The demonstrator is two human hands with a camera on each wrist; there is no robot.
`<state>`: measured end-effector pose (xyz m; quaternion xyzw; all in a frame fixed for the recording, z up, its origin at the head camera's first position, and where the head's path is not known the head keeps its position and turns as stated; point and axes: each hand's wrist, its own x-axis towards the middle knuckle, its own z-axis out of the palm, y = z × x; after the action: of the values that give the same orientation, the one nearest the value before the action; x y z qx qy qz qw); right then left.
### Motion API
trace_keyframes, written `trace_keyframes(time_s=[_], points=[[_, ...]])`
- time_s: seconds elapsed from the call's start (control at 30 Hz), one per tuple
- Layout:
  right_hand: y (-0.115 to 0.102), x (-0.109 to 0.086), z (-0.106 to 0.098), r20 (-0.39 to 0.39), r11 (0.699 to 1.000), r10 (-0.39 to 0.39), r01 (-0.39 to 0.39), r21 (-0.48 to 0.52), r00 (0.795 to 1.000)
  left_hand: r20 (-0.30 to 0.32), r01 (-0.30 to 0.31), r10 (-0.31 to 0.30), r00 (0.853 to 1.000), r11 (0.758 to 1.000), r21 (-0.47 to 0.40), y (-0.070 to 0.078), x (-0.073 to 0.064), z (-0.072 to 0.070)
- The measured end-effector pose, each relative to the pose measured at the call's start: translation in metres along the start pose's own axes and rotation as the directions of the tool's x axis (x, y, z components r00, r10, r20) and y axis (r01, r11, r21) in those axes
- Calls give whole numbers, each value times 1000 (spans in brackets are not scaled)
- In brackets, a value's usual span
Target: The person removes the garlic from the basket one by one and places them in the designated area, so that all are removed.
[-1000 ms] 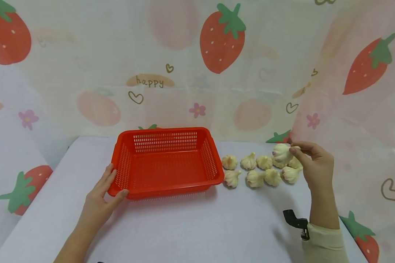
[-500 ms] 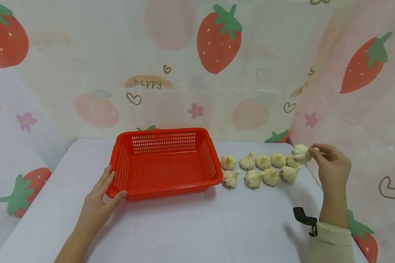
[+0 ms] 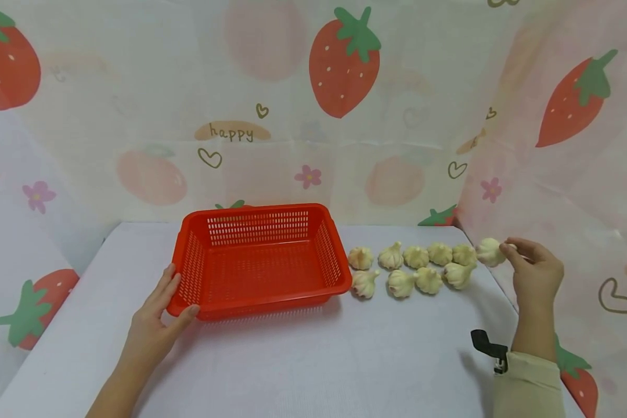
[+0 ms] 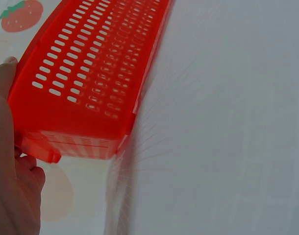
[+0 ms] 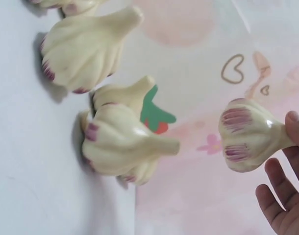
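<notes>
My left hand holds the front left corner of a red plastic basket. Its fingers lie along the basket's left side and the thumb on the front rim. In the left wrist view, fingertips curl under the rim. My right hand pinches a garlic bulb by its stem, at the right end of the back row of bulbs. In the right wrist view this bulb has purple streaks, and the lower fingers are spread apart from it.
Several pale garlic bulbs stand in two rows right of the basket, on a white-covered table. A strawberry-print cloth hangs behind and at the sides. A black mount sits on the right wrist.
My right hand has carried the garlic bulb rightward, from over the back row to beyond its right end, then lower. The left hand stays at the basket. The whole view shifts slightly.
</notes>
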<state>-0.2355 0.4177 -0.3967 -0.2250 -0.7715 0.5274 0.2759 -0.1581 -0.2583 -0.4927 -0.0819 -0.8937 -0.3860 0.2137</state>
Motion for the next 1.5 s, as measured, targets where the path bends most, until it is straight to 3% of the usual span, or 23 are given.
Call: trace_keyframes(time_s=[0.23,0.63,1.1,1.5], points=[[20,7,2,-12,998,5,-6,-67,1000,2,4,-4,1000,1000,9,-2,0,0],[49,15,2,20,993,117,-117,-27,993,2,11,-11,1000,1000,16,-2,1,0],[72,16,6,60,986,93,-84,-146,994,-2,4,-4,1000,1000,12,0,1,0],[80,15,10,98,960,151,-123,-250,984,-4,-7,7,1000,1000,15,0,1,0]])
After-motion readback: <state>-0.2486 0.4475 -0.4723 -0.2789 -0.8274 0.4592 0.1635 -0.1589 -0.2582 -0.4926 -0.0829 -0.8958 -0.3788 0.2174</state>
